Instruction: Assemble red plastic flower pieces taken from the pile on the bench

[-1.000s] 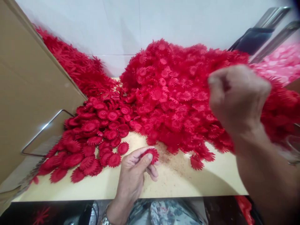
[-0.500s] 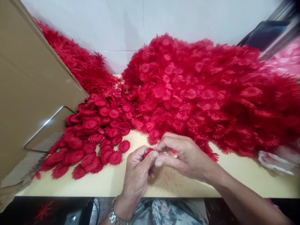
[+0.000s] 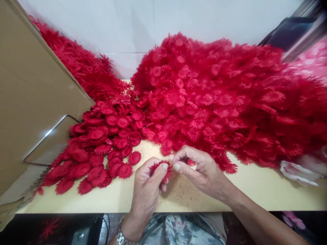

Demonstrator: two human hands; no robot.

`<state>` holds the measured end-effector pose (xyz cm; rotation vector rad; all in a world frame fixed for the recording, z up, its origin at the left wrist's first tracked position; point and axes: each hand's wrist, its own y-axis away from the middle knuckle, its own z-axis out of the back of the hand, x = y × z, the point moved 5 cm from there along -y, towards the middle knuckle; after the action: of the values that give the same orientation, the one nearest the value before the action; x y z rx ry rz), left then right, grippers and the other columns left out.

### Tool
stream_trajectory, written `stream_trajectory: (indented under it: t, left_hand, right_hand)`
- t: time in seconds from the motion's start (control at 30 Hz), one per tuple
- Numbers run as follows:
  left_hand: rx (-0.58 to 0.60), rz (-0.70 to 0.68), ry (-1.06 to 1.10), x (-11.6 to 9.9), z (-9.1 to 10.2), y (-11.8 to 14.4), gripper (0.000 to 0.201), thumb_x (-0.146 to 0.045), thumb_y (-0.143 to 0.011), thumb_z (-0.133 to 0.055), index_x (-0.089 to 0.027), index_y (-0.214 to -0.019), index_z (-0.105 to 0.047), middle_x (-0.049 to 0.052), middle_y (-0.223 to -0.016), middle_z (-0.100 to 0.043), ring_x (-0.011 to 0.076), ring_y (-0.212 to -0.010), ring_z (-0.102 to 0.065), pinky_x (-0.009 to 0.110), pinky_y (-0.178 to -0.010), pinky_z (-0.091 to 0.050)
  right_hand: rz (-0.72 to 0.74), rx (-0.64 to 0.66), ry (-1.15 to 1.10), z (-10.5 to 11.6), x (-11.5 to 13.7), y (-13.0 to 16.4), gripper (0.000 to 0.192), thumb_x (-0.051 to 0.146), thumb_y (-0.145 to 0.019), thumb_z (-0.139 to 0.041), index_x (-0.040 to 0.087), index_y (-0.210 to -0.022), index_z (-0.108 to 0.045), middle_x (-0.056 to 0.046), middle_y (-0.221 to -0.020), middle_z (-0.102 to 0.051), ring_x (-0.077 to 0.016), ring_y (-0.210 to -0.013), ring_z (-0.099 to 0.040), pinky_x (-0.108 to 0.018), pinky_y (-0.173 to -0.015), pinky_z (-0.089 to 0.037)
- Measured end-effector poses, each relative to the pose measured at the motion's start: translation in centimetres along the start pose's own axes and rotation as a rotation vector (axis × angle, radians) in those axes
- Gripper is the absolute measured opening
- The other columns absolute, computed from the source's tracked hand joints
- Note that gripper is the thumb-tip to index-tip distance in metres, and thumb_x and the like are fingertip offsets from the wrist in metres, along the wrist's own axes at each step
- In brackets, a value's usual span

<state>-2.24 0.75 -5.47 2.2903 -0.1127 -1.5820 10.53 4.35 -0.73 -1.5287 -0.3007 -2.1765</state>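
Observation:
Over the front of the table, my left hand point(image 3: 148, 187) pinches a round red toothed-edge flower piece point(image 3: 167, 174) between thumb and fingers. Just to its right, my right hand point(image 3: 200, 173) is closed in a pinch, thumb and forefinger tips at the edge of that piece. What those tips hold is too small to tell. A bit of red shows behind the right fingers; I cannot tell whether it is held or part of the pile. Small stacked red discs point(image 3: 97, 149) lie left of my hands, and a large heap of frilly red flower pieces point(image 3: 206, 102) rises behind them.
A cardboard box wall point(image 3: 38, 85) with a bent metal wire point(image 3: 51, 131) stands at the left. Thin-petalled red pieces point(image 3: 76, 61) are piled behind it. Crumpled clear plastic point(image 3: 297, 173) lies at right on the pale table point(image 3: 258, 190). A white wall point(image 3: 209, 20) closes the back.
My hands have moved slightly apart, and the flower piece in my left hand now shows more of its face. The view has shifted a little.

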Motion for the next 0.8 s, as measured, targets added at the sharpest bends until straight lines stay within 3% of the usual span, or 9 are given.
stream_trajectory:
  t: [0.13,0.3,0.5,0.67,0.8]
  left_hand:
    - [-0.072,0.001,0.000,0.3,0.1,0.0,0.038,-0.045,-0.065,-0.069,-0.016,-0.055,-0.047,-0.009,-0.045,-0.036,0.0027,-0.037,-0.030,0.013,-0.034,-0.022]
    - [-0.049,-0.018,-0.024,0.2,-0.3,0.0,0.044,-0.051,-0.064,-0.068,-0.016,-0.050,-0.045,-0.008,-0.043,-0.032,0.0045,-0.038,-0.026,0.017,-0.034,-0.020]
    - [0.022,-0.014,-0.025,0.9,0.2,0.4,0.046,-0.057,-0.076,-0.051,-0.017,-0.054,-0.051,-0.005,-0.046,-0.040,0.0076,-0.042,-0.034,0.020,-0.041,-0.028]
    - [0.104,-0.017,-0.052,1.4,0.1,0.6,0.039,-0.049,-0.081,-0.050,-0.018,-0.057,-0.052,-0.004,-0.048,-0.045,0.0090,-0.043,-0.039,0.021,-0.040,-0.029]
    - [0.049,-0.087,0.025,1.1,-0.1,0.6,0.039,-0.046,-0.079,-0.054,-0.018,-0.053,-0.051,-0.003,-0.048,-0.047,0.0101,-0.045,-0.044,0.021,-0.044,-0.034]
  right_hand:
    - [0.052,-0.018,0.053,-0.4,0.3,0.3,0.017,0.026,-0.088,-0.047,0.018,-0.075,-0.054,0.002,-0.066,-0.050,-0.0093,-0.060,-0.048,-0.021,-0.056,-0.037]
    - [0.081,-0.055,0.001,-1.3,0.7,0.2,0.012,0.027,-0.082,-0.056,0.018,-0.074,-0.053,0.003,-0.066,-0.051,-0.0087,-0.061,-0.048,-0.020,-0.057,-0.038]
    - [0.034,0.013,-0.005,-2.0,0.0,0.1,0.011,0.023,-0.081,-0.057,0.019,-0.073,-0.051,0.003,-0.066,-0.054,-0.0098,-0.062,-0.050,-0.021,-0.058,-0.040]
    - [0.041,-0.061,0.012,-1.6,-0.2,0.6,0.015,0.020,-0.086,-0.046,0.018,-0.072,-0.052,0.001,-0.064,-0.055,-0.0106,-0.060,-0.051,-0.022,-0.058,-0.040]
    - [-0.016,-0.157,-0.055,-1.6,-0.5,1.0,0.016,0.024,-0.087,-0.045,0.019,-0.072,-0.050,0.002,-0.058,-0.051,-0.0107,-0.054,-0.049,-0.023,-0.054,-0.040]
